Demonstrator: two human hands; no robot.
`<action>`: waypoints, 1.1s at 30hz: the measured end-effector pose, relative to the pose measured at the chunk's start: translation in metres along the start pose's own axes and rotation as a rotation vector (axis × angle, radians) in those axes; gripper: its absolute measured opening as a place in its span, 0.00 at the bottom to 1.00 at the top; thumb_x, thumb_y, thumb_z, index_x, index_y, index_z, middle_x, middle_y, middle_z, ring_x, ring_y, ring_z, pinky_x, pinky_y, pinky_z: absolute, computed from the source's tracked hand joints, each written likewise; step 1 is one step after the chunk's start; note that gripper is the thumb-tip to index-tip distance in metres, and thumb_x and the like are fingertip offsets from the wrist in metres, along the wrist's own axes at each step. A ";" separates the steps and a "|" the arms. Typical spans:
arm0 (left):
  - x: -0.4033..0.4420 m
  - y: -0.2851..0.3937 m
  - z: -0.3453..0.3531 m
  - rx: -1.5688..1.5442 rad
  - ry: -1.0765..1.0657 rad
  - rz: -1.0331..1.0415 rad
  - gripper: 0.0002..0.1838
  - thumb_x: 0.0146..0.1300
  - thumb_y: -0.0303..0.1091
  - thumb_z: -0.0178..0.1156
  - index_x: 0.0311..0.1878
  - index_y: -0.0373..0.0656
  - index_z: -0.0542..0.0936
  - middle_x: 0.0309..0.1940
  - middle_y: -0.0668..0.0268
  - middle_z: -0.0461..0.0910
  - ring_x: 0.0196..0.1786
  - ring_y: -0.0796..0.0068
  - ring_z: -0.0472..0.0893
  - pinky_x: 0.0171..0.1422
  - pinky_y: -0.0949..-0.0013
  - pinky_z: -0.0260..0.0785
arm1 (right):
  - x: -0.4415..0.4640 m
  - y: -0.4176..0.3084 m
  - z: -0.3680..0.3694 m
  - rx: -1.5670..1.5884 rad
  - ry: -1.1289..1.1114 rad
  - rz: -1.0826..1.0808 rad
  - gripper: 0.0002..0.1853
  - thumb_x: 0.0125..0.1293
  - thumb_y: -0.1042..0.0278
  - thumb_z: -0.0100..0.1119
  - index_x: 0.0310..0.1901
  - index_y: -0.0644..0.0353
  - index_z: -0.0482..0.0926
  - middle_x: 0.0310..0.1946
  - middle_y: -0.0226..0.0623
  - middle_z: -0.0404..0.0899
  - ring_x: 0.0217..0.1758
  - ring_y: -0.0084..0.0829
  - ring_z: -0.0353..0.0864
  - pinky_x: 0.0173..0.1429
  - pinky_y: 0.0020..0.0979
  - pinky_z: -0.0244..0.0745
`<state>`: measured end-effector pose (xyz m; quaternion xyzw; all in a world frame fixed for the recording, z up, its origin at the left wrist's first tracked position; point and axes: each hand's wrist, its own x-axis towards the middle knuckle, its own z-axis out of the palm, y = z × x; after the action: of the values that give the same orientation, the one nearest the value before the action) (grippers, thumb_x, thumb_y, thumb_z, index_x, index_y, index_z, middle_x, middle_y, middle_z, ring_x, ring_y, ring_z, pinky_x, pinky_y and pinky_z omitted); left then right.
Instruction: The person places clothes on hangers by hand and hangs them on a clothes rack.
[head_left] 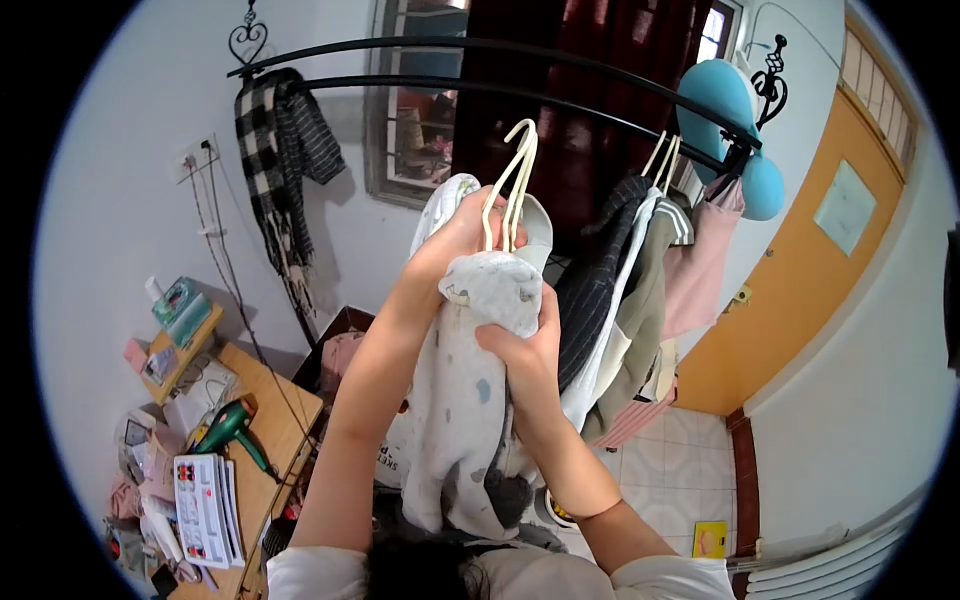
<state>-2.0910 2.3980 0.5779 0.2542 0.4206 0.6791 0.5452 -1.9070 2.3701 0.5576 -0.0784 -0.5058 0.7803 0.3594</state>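
Several cream clothes hangers (514, 190) are bunched in front of me, their hooks free of the rail. My left hand (474, 222) is closed around them just below the hooks, part of it hidden by cloth. From the nearest hanger hangs a pale garment (468, 375) with grey-blue spots, its bunched collar end just under the hooks. Lower down, my right hand (527, 345) grips that cloth at the side, thumb across the front and fingers hidden behind. Another light garment (437, 210) shows behind the left hand.
A black clothes rail (500, 88) crosses above. At its left hangs a checked scarf (268, 180); at its right, several clothes including a pink top (703, 262), and blue caps (722, 92). A wooden desk (290, 400) at left holds a green hair dryer (232, 430). An orange door (800, 260) stands right.
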 end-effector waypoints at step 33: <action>0.276 0.045 0.014 0.010 -0.322 -0.078 0.20 0.55 0.47 0.42 0.30 0.37 0.71 0.18 0.58 0.74 0.17 0.64 0.72 0.23 0.66 0.69 | 0.213 0.012 -0.096 -0.093 0.271 -0.362 0.36 0.45 0.83 0.60 0.60 0.64 0.58 0.49 0.39 0.69 0.50 0.28 0.72 0.53 0.30 0.70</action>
<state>-2.1799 2.6634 0.5918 0.3460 0.3406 0.6059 0.6302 -2.0213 2.5741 0.5528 -0.1069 -0.4940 0.6615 0.5540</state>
